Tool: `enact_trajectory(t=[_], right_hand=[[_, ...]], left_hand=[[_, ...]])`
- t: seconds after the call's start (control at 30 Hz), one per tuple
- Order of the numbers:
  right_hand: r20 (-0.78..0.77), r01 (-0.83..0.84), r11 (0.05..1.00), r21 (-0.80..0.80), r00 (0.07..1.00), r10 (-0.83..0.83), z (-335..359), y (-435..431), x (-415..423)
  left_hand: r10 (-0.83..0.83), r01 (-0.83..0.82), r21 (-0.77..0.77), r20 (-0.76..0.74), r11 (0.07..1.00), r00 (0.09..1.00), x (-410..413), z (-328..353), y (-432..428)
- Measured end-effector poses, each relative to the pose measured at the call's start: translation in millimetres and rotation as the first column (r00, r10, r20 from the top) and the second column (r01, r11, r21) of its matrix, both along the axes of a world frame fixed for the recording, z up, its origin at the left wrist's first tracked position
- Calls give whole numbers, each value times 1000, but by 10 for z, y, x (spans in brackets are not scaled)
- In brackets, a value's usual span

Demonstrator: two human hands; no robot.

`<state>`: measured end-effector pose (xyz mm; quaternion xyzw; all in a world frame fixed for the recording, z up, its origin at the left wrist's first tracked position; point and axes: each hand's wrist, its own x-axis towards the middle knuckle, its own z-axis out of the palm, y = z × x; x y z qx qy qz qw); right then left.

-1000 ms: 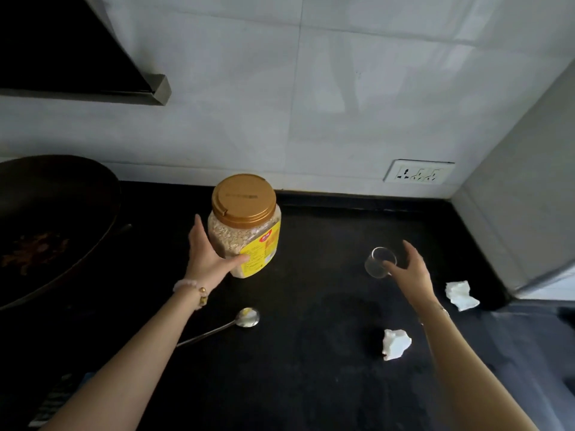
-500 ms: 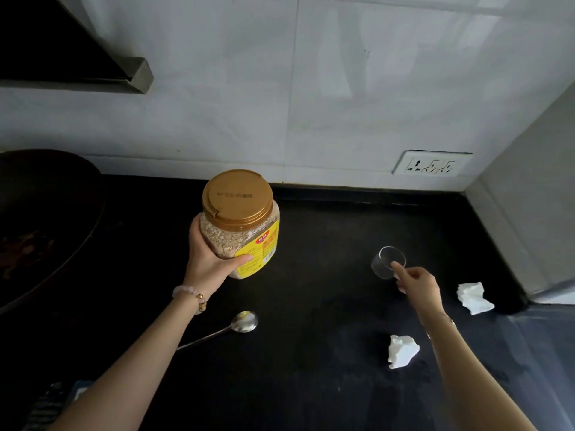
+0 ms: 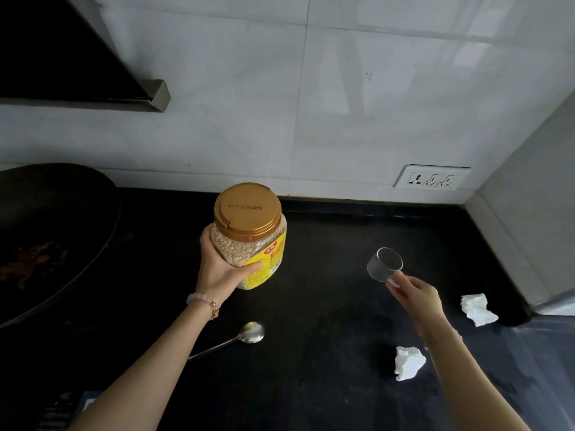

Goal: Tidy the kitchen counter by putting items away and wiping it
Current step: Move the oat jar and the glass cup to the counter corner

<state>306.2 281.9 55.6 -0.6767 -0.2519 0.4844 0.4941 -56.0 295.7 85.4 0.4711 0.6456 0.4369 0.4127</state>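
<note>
My left hand (image 3: 221, 268) grips an oat jar (image 3: 252, 241) with a gold lid and yellow label, held above the black counter (image 3: 326, 306). A small clear glass (image 3: 384, 264) is tilted in the fingertips of my right hand (image 3: 415, 293), also off the counter. A metal spoon (image 3: 239, 336) lies on the counter below the jar. Two crumpled white tissues rest on the counter: one (image 3: 408, 362) near my right forearm, the other (image 3: 477, 308) by the right corner.
A large dark pan (image 3: 46, 237) with food residue fills the left side. A range hood (image 3: 77, 51) hangs at the upper left. A wall socket (image 3: 431, 181) sits on the tiled backsplash, and a grey wall (image 3: 529, 213) closes the right side.
My left hand closed on the jar and lifted it off the counter. My right hand took the glass and raised it, tilting it.
</note>
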Motion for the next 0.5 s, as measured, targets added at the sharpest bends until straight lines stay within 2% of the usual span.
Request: enact_trajectory(t=[0.13,0.27,0.5], right_hand=[[-56,-22,997,68,998,26,202,67,-150],[-31,-61,992,113,997,64,411,31,-318],[-15,-111,980,163,993,115,653,-366,-726]], left_hand=[[28,-28,-1,13,1000,1000,-24,72,22],[42,-42,-4,52,999,998,-72,176,-54],[67,-70,15,132,997,989,-294,442,-752]])
